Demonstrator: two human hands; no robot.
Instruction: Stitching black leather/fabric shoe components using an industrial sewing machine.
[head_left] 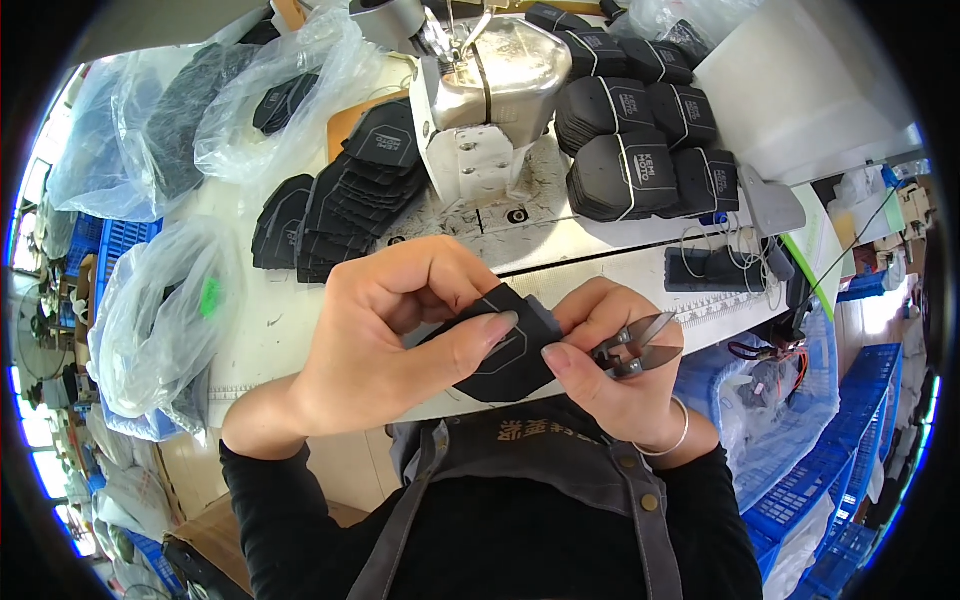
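Black patch (512,368) sits between the left hand (395,335) and right hand (622,392): the left, curled nearly closed, pinches it under the thumb; the right, half curled around snips (655,358), has its thumb at the patch's edge.

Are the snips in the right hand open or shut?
Open: the snips have their two blades spread apart, with a gap between the tips.

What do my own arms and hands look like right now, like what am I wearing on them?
Your left hand and right hand are ungloved. Both arms wear plain black sleeves that stop short of the wrists. A thin, pale round bangle circles the right wrist; none shows on the left.
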